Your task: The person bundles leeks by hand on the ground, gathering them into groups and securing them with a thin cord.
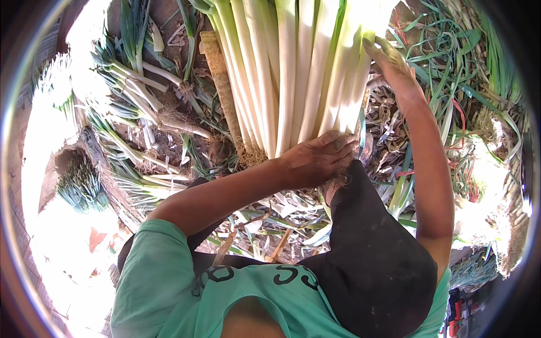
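A thick row of long green onions (pixel 286 73) lies in front of me, white stalks side by side, their green tops running out of the upper edge. My left hand (pixel 321 159) reaches across from the left and is closed around the root ends at the right of the row, close above my knee. Farther up, my right hand (pixel 394 67) grips the outermost stalk from the right side, its thumb against the white part. Glare hides some of its fingers. Hanging roots show just under the left hand.
Loose green onions (pixel 138 93) with dirty roots lie at the left. A brownish flat strip (pixel 217 73) stands along the row's left side. Peeled dry skins (pixel 389 115) and tangled green leaves (pixel 434 62) cover the ground at right. My dark-trousered knee (pixel 366 225) is bent below.
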